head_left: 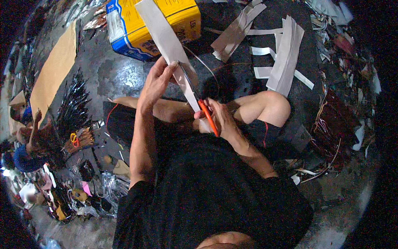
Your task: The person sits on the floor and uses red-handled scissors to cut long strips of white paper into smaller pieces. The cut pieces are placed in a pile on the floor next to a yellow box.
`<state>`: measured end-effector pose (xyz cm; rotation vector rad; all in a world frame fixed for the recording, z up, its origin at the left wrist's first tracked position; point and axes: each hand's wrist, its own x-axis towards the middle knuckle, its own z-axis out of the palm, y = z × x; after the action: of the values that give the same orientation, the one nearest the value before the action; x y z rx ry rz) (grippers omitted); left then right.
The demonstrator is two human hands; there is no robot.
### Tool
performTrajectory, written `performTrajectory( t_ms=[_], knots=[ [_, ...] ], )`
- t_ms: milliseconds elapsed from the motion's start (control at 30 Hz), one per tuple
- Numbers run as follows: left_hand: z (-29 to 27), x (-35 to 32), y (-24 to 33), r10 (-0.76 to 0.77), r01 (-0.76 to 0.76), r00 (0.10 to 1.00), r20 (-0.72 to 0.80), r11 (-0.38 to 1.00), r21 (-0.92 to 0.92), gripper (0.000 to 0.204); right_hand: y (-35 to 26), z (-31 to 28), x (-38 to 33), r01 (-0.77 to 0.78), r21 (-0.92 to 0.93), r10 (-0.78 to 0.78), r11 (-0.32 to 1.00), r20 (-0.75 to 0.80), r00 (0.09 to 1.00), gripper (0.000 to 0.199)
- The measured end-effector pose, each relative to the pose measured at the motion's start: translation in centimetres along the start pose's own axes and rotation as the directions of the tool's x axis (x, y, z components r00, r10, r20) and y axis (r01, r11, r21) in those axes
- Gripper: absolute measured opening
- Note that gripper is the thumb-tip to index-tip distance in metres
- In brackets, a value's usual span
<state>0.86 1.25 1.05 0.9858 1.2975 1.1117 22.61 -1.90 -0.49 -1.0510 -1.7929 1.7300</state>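
A long pale grey strip (161,31) runs from in front of the yellow and blue box down toward my lap. My left hand (154,83) pinches the strip near its middle, thumb on top. In my right hand (223,119) is a pair of scissors (209,118) with orange handles, fingers wrapped round them. Their dark blades point up and left along the strip, reaching close to my left thumb. Below the blades, the strip's narrow lower end comes down beside my right fingers. Whether the blades are parted is hard to make out.
Ahead stands the yellow and blue box (182,18). Grey strips (286,58) lie stacked at the right, with another bundle (238,33) nearby. A tan sheet (54,68), black strands (74,99) and other scissors (74,140) lie left, near another person (35,133). Scraps surround the area.
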Motion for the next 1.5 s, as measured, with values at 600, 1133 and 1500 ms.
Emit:
performTrajectory(
  t_ms=[600, 1133, 1500],
  knots=[
    [0.0, 0.0, -0.2, -0.075, 0.075, 0.997, -0.008, 0.997, -0.020, 0.033, 3.9, 0.0, 2.0, 0.276, -0.300, -0.294, 0.913, -0.016, 0.956, 0.030],
    [-1.7, 0.7, -0.8, -0.014, 0.014, 1.000, 0.017, 1.000, -0.016, 0.031, 0.0, 0.0, 2.4, 0.299, -0.026, -0.298, 0.954, 0.041, 0.954, 0.033],
    [-1.4, 1.2, -0.4, -0.103, 0.103, 0.995, 0.008, 0.986, -0.133, 0.034, -2.4, -0.3, 2.3, -0.217, -0.054, 0.222, 0.975, 0.102, 0.970, 0.037]
  ],
)
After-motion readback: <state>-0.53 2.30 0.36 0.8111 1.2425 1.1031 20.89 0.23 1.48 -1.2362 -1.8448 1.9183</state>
